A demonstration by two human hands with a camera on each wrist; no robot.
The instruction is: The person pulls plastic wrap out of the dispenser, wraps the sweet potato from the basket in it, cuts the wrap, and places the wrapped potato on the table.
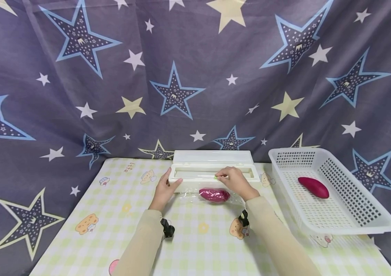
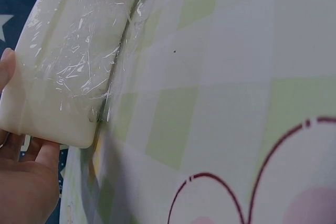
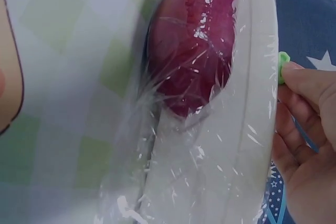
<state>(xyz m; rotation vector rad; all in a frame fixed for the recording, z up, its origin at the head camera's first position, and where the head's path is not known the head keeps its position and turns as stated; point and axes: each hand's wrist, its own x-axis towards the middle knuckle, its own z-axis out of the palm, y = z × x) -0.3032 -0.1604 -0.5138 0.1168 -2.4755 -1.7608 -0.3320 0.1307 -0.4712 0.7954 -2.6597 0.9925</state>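
Note:
A white cling film dispenser (image 1: 190, 186) lies crosswise on the table with its lid (image 1: 212, 156) tipped back. At its left end, my left hand (image 1: 164, 190) grips the box, thumb at the front and fingers curled underneath. My right hand (image 1: 235, 182) pinches a small green slide cutter (image 3: 283, 67) between thumb and fingertips, right of the middle of the front edge. Clear film (image 2: 79, 61) hangs over the front wall. Wrapped in that film, a magenta sweet potato (image 1: 214, 195) rests against the dispenser, below my right hand.
To the right stands a white perforated basket (image 1: 354, 230) with another magenta sweet potato (image 1: 314, 188) inside, unwrapped. A checked cloth (image 1: 195, 249) covers the table. Directly behind the dispenser hangs a dark curtain (image 1: 209, 111) with stars.

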